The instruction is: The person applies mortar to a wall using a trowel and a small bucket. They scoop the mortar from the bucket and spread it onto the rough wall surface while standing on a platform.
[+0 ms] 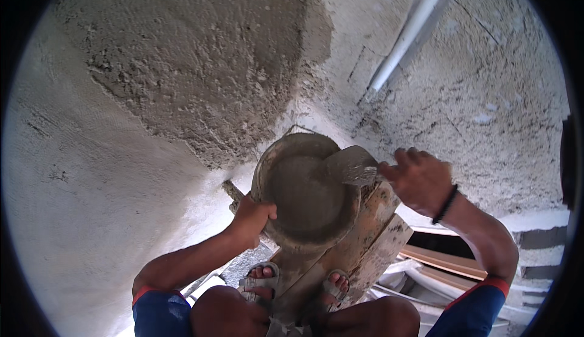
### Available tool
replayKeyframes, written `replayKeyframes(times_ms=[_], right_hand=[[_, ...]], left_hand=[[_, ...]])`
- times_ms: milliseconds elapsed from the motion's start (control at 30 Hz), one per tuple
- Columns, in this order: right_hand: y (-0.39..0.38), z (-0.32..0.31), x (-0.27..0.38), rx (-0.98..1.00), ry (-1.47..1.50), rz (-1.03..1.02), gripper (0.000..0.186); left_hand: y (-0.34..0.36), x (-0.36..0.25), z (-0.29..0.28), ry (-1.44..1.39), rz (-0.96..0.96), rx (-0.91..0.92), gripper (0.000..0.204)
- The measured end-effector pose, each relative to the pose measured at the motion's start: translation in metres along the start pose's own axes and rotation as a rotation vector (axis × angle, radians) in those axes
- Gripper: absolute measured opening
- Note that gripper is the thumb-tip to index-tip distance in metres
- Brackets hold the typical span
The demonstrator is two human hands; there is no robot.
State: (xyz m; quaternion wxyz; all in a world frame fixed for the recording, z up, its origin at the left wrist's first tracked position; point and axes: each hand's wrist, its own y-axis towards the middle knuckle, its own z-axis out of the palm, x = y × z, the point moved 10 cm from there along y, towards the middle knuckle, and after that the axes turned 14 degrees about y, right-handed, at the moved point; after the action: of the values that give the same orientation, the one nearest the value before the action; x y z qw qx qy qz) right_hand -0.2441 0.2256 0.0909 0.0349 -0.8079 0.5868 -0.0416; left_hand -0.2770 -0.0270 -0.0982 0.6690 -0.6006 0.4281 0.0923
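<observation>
A round bucket of wet grey mortar stands on wooden planks in front of my feet. My left hand is closed on its left rim, thumb over the edge. In my right hand is a trowel, held at the bucket's right side; its mortar-smeared blade reaches over the rim. The trowel's handle is mostly hidden by my fingers. Just beyond my left hand, a short mortar-crusted piece sticks out beside the bucket; its kind is unclear.
Wooden planks carry my sandalled feet. Ahead, walls meet in a corner; a darker patch of rough wet plaster covers the left one. A white pipe runs along the right wall. Boards lie lower down, right of the planks.
</observation>
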Motion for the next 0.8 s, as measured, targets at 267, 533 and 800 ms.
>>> replayKeyframes(times_ms=[267, 533, 800], right_hand=[[0.004, 0.128, 0.023, 0.407, 0.421, -0.006, 0.034], [0.016, 0.075, 0.016, 0.054, 0.678, -0.173, 0.045], [0.042, -0.066, 0.008, 0.246, 0.762, -0.076, 0.029]], left_hand=[[-0.001, -0.021, 0.011, 0.100, 0.060, -0.058, 0.042], [-0.017, -0.013, 0.002, -0.114, 0.043, 0.021, 0.052], [-0.019, 0.016, -0.030, -0.222, 0.020, -0.045, 0.046]])
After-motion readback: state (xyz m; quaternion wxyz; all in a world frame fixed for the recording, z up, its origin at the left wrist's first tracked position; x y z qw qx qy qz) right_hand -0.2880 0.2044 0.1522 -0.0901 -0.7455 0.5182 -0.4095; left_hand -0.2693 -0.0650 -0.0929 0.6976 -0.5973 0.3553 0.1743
